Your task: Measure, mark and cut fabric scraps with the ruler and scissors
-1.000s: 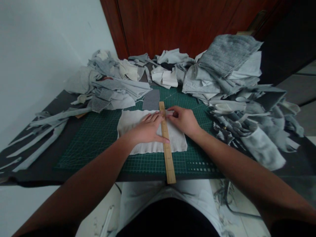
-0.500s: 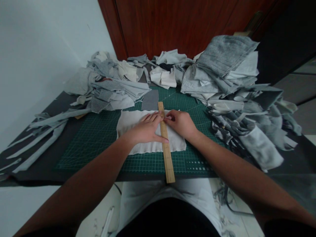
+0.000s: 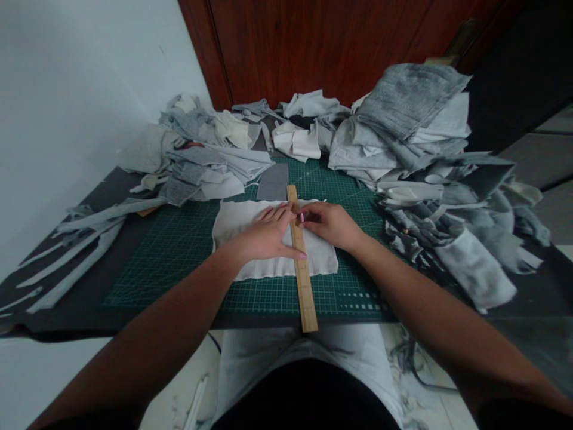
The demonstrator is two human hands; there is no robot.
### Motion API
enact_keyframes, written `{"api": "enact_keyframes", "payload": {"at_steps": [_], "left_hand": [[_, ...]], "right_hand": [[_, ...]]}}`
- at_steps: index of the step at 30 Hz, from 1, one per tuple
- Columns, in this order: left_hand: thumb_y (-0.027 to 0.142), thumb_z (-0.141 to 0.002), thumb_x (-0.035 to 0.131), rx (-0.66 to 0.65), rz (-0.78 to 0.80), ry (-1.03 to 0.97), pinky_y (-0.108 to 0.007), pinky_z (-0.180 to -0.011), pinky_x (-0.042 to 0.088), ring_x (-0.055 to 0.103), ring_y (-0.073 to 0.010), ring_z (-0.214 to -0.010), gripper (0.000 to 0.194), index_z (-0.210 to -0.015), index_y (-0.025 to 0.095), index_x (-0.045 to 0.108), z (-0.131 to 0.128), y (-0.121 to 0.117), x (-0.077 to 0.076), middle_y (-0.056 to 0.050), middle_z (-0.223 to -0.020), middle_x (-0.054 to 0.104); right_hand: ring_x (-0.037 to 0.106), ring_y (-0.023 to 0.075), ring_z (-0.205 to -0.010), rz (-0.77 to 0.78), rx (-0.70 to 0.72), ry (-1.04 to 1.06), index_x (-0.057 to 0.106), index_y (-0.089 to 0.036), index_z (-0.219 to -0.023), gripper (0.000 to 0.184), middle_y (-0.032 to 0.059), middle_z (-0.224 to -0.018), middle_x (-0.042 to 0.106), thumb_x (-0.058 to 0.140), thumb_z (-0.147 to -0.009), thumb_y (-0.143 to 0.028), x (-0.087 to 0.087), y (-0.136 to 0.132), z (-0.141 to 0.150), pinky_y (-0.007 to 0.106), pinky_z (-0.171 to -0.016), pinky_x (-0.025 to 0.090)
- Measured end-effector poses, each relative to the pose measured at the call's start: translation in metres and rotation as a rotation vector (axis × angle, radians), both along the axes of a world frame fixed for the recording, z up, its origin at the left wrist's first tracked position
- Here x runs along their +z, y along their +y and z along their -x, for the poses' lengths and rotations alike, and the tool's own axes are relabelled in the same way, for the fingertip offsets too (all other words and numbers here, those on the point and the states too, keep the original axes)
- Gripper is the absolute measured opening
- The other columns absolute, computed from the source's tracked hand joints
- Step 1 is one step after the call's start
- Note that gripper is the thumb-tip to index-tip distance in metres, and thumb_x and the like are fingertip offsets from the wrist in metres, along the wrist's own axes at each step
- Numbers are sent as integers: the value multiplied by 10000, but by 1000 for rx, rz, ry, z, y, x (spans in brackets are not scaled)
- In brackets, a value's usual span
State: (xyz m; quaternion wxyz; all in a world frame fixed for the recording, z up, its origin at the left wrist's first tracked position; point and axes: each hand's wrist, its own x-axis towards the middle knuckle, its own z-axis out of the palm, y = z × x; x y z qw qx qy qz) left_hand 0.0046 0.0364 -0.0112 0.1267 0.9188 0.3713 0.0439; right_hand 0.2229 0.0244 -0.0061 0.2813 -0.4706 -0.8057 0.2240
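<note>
Pressing flat on a white ribbed cloth (image 3: 313, 257), the left hand (image 3: 264, 236) is spreading its fingers wide, its thumb touching a wooden ruler (image 3: 305, 292). The right hand (image 3: 329, 224) is pinching a small pink thing (image 3: 301, 218) by the ruler's edge. The cloth is lying on a green cutting mat (image 3: 156, 269), with room showing around it, and piles of gray cloth scraps (image 3: 403, 149) are crowding behind and beside.

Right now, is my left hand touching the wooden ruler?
Touching: in the head view, the left hand rests its thumb against the wooden ruler.
</note>
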Motion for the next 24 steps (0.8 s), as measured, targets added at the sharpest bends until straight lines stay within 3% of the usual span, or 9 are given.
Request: {"api": "enact_keyframes", "payload": {"at_steps": [6, 14, 24], "left_hand": [[864, -705, 629, 11, -4, 19, -472, -1264, 193, 242, -394, -1557, 1197, -1552, 84, 305, 0, 2, -1, -249, -1652, 306], [815, -706, 696, 1, -4, 17, -449, -1252, 242, 289, -385, -1532, 1124, -1494, 71, 395, 0, 3, -1, -243, -1598, 388], [809, -717, 678, 0, -3, -1, -466, -1250, 239, 274, -388, -1538, 1057, -1465, 108, 421, 0, 4, -1, -223, -1635, 338]], "right_hand": [[713, 170, -868, 1, 1, -64, 771, -177, -1062, 183, 44, -980, 772, 732, -884, -174, 4, -5, -3, 284, -826, 514], [727, 197, -984, -60, 61, -73, 779, -194, -1078, 191, 50, -1052, 784, 734, -892, -183, 2, -25, -6, 318, -923, 535], [728, 205, -949, -96, 75, -71, 773, -165, -1112, 207, 86, -1035, 776, 728, -917, -218, -2, -56, -7, 333, -886, 559]]}}
